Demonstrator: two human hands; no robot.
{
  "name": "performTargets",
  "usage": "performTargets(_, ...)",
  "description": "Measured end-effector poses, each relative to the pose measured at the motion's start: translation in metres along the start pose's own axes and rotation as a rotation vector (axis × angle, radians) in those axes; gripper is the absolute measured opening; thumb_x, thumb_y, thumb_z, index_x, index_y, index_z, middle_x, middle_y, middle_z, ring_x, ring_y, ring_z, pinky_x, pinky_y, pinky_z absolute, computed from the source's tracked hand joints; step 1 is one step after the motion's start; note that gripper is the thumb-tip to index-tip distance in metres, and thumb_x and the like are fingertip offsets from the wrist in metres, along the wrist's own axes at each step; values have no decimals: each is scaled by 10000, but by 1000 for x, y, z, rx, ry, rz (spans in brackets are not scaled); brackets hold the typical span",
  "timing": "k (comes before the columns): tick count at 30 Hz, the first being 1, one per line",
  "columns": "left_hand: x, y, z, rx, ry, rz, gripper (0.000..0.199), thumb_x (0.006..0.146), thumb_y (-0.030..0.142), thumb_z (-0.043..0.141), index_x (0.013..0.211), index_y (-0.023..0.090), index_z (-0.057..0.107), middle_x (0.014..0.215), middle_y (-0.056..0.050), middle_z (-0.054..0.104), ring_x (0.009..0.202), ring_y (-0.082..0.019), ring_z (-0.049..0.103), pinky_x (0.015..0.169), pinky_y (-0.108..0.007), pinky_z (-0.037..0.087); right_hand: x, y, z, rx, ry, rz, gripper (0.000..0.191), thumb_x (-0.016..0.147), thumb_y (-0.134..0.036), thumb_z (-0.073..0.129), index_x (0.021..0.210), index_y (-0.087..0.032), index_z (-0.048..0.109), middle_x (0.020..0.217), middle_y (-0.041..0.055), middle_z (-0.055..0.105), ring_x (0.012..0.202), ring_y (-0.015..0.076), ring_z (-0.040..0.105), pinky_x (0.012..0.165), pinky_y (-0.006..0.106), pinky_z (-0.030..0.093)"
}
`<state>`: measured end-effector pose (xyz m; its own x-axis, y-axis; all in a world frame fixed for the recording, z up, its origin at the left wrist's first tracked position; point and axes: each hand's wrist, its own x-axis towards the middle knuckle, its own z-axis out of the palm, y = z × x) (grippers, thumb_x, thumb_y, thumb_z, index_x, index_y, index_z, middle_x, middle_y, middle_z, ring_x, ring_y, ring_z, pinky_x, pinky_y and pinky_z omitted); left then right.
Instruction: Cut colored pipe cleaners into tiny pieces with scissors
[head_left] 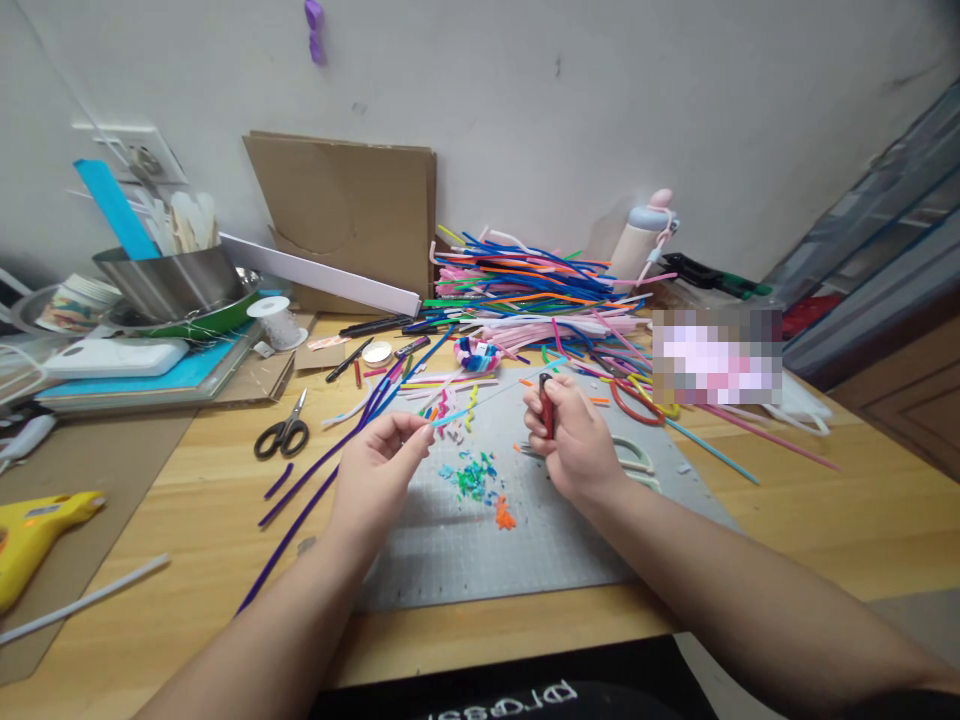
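Observation:
My left hand [386, 455] pinches the end of a thin cord with a light blue piece [450, 418] on it, just beyond my fingertips. From there the cord seems to stretch toward my right hand [574, 430], where another light blue bit [553, 366] shows. Wrapped in my right fist is a red lighter [547, 412] held upright, the thumb near its top; I cannot make out a flame. Below both hands lie blue and green snippets [474, 478] and a small orange heap [505, 514] on the grey cutting mat [517, 570]. Pale-handled scissors [636, 458] lie partly behind my right wrist.
A pile of coloured pipe cleaners [525, 285] lies at the back, beside a bottle [637, 240]. Black scissors [282, 436], a thread spool [277, 322], purple pipe cleaners [300, 500] and a yellow glue gun [37, 540] are to the left. Cardboard [352, 210] leans on the wall.

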<state>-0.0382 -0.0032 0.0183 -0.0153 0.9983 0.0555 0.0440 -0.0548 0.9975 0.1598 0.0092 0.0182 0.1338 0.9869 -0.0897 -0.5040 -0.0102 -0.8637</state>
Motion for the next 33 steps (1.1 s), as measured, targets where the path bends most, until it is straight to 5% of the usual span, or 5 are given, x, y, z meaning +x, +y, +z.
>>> performTargets(18,1,-3,-2,-16,-6,26,166,781,340,687,759,187,627,675,24,604,624,-98,507,612,-215,392,-4,6,2,-21,-79,33,398,725,-516,634,754,-222,367,651,-71,400,471,53,285,391,168,99)
performTargets(33,4,-6,-1,-109,-30,-79,202,767,357,681,701,174,624,625,22,589,529,-90,445,527,-218,354,-10,23,3,-135,-135,25,327,737,-421,676,772,-214,425,642,-64,472,492,59,338,398,169,163)
